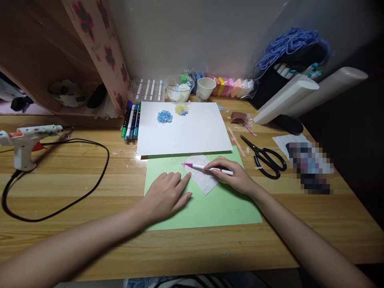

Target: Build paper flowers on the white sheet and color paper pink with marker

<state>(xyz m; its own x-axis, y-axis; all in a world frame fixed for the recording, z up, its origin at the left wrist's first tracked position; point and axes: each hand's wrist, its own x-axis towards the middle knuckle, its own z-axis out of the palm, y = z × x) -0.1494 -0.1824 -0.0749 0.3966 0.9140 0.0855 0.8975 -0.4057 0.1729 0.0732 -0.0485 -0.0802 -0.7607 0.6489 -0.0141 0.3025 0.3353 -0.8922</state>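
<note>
My right hand (229, 173) grips a white marker (198, 167) with a pink tip. The tip meets the upper left corner of a small white tissue square (205, 182), where pink marks show. Fingers spread, my left hand (168, 193) lies on the green sheet (204, 214), its index fingertip touching the tissue's left edge. Just beyond, a white sheet of paper (186, 134) overlaps the green one. It bears a pile of blue shreds (165, 116) and a smaller pile of yellow shreds (181, 109).
Black scissors (265, 158) and a wooden stick (237, 142) lie to the right. Several markers (131, 122) are left of the white paper. A glue gun (25, 144) with a looped cord stands far left. Behind are a clear bowl (179, 90) and a paper cup (205, 89).
</note>
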